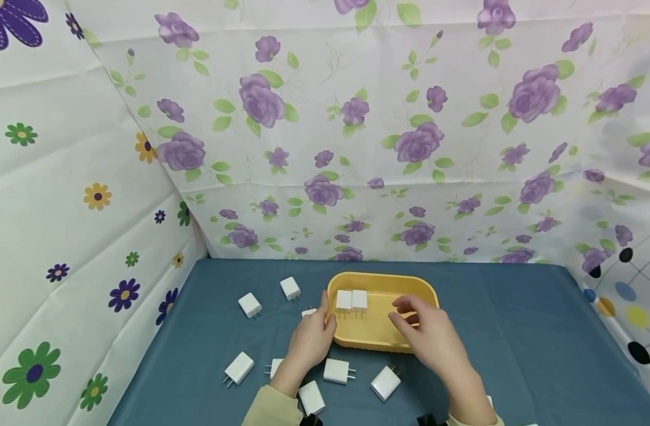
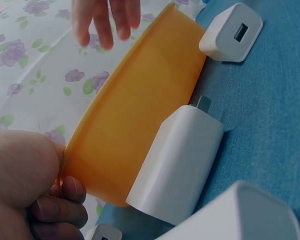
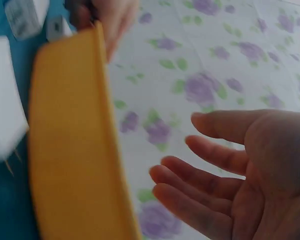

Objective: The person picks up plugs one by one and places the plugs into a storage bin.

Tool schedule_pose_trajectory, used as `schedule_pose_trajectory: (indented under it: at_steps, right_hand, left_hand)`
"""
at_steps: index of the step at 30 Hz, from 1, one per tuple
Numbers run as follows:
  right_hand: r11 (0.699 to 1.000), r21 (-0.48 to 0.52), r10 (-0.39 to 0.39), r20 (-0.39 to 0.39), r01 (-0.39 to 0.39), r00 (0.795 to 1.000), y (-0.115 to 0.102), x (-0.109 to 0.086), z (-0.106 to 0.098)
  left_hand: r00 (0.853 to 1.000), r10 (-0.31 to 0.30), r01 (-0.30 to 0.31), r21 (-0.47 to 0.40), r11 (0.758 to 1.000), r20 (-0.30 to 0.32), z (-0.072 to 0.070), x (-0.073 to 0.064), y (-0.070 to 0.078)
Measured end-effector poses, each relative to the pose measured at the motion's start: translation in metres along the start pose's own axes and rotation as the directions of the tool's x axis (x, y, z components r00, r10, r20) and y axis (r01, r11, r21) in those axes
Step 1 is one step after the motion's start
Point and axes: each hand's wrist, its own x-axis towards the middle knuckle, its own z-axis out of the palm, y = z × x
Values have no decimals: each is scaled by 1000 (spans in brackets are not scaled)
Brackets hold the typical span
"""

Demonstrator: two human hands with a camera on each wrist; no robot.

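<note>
Gripping the yellow tray (image 1: 380, 324) is the left hand (image 1: 311, 338); the empty right hand (image 1: 433, 334), fingers loosely parted, hovers right of two chargers (image 1: 359, 301) inside. Loading seems underway, next needing the loose charger (image 1: 385, 383) at its near left.

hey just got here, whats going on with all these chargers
A person's left hand grips the left end of a yellow tray. The right hand is held over the tray's right side, fingers apart, with nothing in it. Two white chargers sit side by side in the tray, and more chargers lie on the blue cloth, mostly to its left and in front.
</note>
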Motion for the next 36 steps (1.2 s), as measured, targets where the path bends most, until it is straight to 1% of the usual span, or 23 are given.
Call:
schedule_pose_trajectory:
  at_steps: [5, 8, 10, 11, 14, 17, 19, 22, 24, 26, 28, 30, 33, 36]
  right_hand:
    - [1000, -31, -1, 79, 4, 997, 8, -9, -31]
    - [998, -65, 14, 174, -3, 985, 18, -16, -50]
    - [996, -81, 41, 258, -20, 965, 26, -21, -61]
    - [996, -90, 52, 300, -26, 952, 31, -23, -66]
    - [991, -103, 117, 404, -82, 907, 48, -28, -78]
    - [984, -121, 174, 454, -133, 874, 65, -31, -88]
    - [976, -149, 210, 468, -158, 858, 73, -33, -93]
    - [960, -206, 268, 476, -190, 837, 81, -35, -96]
    - [952, -234, 289, 491, -196, 822, 85, -37, -95]
    - [947, -242, 308, 509, -209, 804, 87, -39, -91]
    - [941, -249, 332, 528, -230, 782, 89, -43, -86]
    - [935, -261, 347, 540, -240, 766, 91, -46, -82]
    - [922, -300, 377, 541, -246, 752, 94, -50, -74]
    - [914, -342, 383, 544, -220, 746, 96, -52, -67]
  left_hand:
    - [1000, -7, 7, 2, 1000, 2, -2, -1, 0]
    - [1000, -5, 5, -4, 1000, 2, -1, -1, 0]
    - [1000, -4, 4, -3, 1000, -1, -1, -1, 1]
    - [1000, -4, 4, -1, 1000, -2, -1, -1, 1]
    - [1000, -3, 3, -1, 1000, -6, 0, -1, 1]
    - [1000, -7, 7, -1, 1000, -4, 0, -1, 1]
    - [1000, -8, 8, 1, 1000, -4, 0, 0, 0]
    - [1000, -8, 8, 4, 1000, -4, 0, 0, 0]
    - [1000, -7, 7, 3, 1000, -4, 1, 1, 0]
    - [1000, -7, 7, 0, 1000, -6, 0, 0, 0]
    - [1000, -6, 6, 0, 1000, -6, 0, 0, 0]
    - [1000, -7, 7, 1, 1000, -4, 0, 0, -1]
    - [1000, -3, 3, 3, 1000, -2, 0, 0, 0]
    - [1000, -8, 8, 3, 1000, 1, 0, 0, 1]
